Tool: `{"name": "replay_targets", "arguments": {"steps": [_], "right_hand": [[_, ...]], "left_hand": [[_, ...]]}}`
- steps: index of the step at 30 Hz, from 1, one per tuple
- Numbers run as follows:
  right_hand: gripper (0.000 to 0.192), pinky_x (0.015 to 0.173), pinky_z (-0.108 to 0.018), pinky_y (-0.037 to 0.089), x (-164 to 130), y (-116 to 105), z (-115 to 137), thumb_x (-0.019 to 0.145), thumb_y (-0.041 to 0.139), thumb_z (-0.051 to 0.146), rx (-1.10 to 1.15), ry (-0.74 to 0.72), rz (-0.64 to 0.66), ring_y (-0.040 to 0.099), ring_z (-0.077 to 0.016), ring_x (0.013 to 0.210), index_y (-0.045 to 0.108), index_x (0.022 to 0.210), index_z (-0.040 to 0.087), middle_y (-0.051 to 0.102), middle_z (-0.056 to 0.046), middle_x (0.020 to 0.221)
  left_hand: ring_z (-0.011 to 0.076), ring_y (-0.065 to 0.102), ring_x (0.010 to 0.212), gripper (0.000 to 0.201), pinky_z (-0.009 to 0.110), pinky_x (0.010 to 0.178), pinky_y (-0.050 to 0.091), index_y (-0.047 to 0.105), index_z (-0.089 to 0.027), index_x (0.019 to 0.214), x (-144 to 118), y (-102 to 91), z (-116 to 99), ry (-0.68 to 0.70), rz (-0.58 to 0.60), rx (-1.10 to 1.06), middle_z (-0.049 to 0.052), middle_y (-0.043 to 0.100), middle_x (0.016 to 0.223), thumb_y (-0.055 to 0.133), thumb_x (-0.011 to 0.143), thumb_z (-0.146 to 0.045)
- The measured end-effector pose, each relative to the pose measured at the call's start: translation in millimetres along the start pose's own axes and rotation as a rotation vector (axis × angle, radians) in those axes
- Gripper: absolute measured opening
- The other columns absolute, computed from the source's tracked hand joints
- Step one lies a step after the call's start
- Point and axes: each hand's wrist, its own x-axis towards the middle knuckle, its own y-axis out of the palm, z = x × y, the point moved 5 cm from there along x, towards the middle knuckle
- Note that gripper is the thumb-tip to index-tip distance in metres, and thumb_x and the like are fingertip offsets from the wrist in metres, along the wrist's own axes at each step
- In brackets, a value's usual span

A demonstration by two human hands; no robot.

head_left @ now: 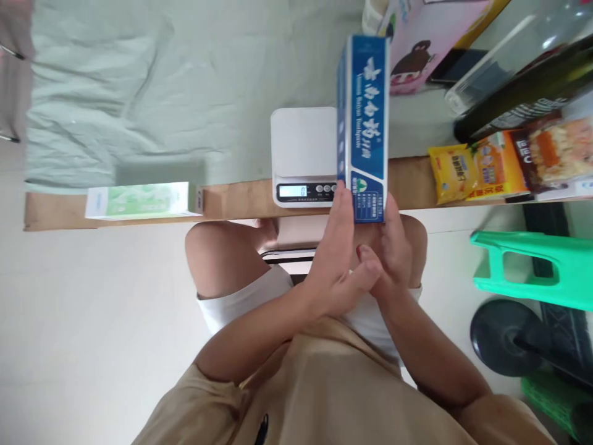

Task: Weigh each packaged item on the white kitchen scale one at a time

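A blue toothpaste box (pixel 368 123) with white lettering is held at its near end between my two hands. The straight fingers of my left hand (pixel 338 253) press against its left side, and my right hand (pixel 396 250) presses from the right. Both thumbs point inward below the box. The box overlaps the right part of a white digital kitchen scale (pixel 303 142), whose display is lit; whether they touch I cannot tell. At the table's front edge on the left lies a white and green box (pixel 139 201).
A pale green cloth (pixel 199 74) covers the table. To the right are a pink carton (pixel 417 43), a dark bottle (pixel 523 93), a clear plastic bottle (pixel 504 55) and yellow snack packets (pixel 456 173). A green stool (pixel 565 266) stands on the floor at right.
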Motion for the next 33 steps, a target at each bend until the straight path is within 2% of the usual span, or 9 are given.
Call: {"name": "replay_targets", "arguments": {"steps": [6, 11, 14, 17, 20, 22, 25, 28, 33], "right_hand": [[0.079, 0.106, -0.048, 0.069, 27.1, 38.9, 14.0, 0.101, 0.056, 0.054, -0.08, -0.086, 0.057, 0.075, -0.0296, 0.133, 0.032, 0.173, 0.03, 0.068, -0.011, 0.155], [0.077, 0.105, -0.049, 0.07, 47.4, 54.7, 15.0, 0.104, 0.051, 0.057, -0.147, -0.098, 0.129, 0.073, -0.0288, 0.135, 0.028, 0.173, 0.033, 0.066, -0.01, 0.156], [0.077, 0.103, -0.049, 0.069, 52.4, 58.2, 12.3, 0.102, 0.055, 0.054, -0.169, -0.088, 0.15, 0.073, -0.0298, 0.135, 0.032, 0.172, 0.03, 0.067, -0.01, 0.156], [0.076, 0.113, -0.052, 0.064, 54.4, 51.1, -1.8, 0.099, 0.059, 0.054, -0.11, -0.093, 0.08, 0.066, -0.032, 0.145, 0.04, 0.169, 0.031, 0.062, -0.01, 0.161], [0.063, 0.108, -0.047, 0.064, 57.7, 29.1, -28.1, 0.096, 0.059, 0.054, 0.066, -0.058, -0.13, 0.072, -0.0274, 0.131, 0.054, 0.157, 0.037, 0.064, -0.007, 0.156], [0.05, 0.091, -0.041, 0.066, 59.1, 14.5, -46.1, 0.097, 0.053, 0.051, 0.151, -0.002, -0.275, 0.074, -0.0196, 0.102, 0.06, 0.145, 0.037, 0.069, -0.006, 0.141], [0.037, 0.072, -0.033, 0.059, 58.7, 6.9, -62.2, 0.096, 0.051, 0.044, 0.249, 0.113, -0.38, 0.06, -0.0134, 0.077, 0.066, 0.128, 0.033, 0.066, -0.004, 0.118], [0.03, 0.069, -0.033, 0.055, 56.9, 13.2, -58.3, 0.092, 0.06, 0.043, 0.313, 0.12, -0.403, 0.052, -0.0136, 0.075, 0.068, 0.118, 0.031, 0.061, -0.005, 0.108], [0.03, 0.067, -0.031, 0.055, 52.6, 25.0, -46.4, 0.093, 0.063, 0.039, 0.356, 0.171, -0.381, 0.054, -0.015, 0.083, 0.066, 0.121, 0.03, 0.06, -0.006, 0.11]], "left_hand": [[0.0328, -0.001, 0.178, 0.088, 0.058, 0.148, 0.011, -0.005, -0.045, 0.176, -4.3, -44.2, 19.6, -0.093, -0.116, -0.047, -0.005, -0.006, 0.189, 0.03, 0.104, -0.079], [0.031, 0.005, 0.178, 0.085, 0.056, 0.149, 0.016, 0.004, -0.048, 0.176, 10.6, -61.4, 43.7, -0.144, -0.184, -0.087, -0.009, 0.004, 0.189, 0.032, 0.103, -0.081], [0.0307, 0.018, 0.176, 0.079, 0.054, 0.147, 0.028, 0.019, -0.046, 0.175, 15.2, -67.5, 49.0, -0.128, -0.218, -0.12, -0.007, 0.016, 0.188, 0.035, 0.105, -0.078], [0.0282, 0.052, 0.161, 0.068, 0.047, 0.131, 0.052, 0.055, -0.037, 0.16, 8.8, -91.1, 47.5, -0.048, -0.47, -0.134, 0.001, 0.056, 0.169, 0.05, 0.103, -0.073], [0.018, 0.075, 0.118, 0.04, 0.032, 0.102, 0.063, 0.076, -0.031, 0.122, -12.2, -128.3, 46.0, 0.051, -0.852, -0.113, 0.001, 0.079, 0.123, 0.068, 0.097, -0.061], [0.0123, 0.072, 0.081, 0.029, 0.026, 0.077, 0.06, 0.073, -0.026, 0.103, -22.7, -146.6, 49.1, 0.047, -0.952, -0.111, -0.002, 0.075, 0.088, 0.068, 0.1, -0.055], [0.0081, 0.043, 0.044, 0.04, 0.024, 0.046, 0.037, 0.059, -0.022, 0.081, -27.2, -159.9, 53.9, -0.016, -0.973, -0.085, -0.007, 0.049, 0.053, 0.064, 0.104, -0.054], [0.0064, 0.033, 0.042, 0.042, 0.024, 0.042, 0.024, 0.055, -0.021, 0.081, -23.7, -158.5, 52.2, -0.07, -0.996, -0.007, -0.008, 0.043, 0.053, 0.065, 0.104, -0.055], [0.0081, 0.045, 0.053, 0.01, 0.024, 0.052, 0.035, 0.061, -0.022, 0.087, -17.7, -148.1, 47.5, -0.116, -0.975, 0.058, -0.004, 0.056, 0.068, 0.061, 0.097, -0.017]]}}
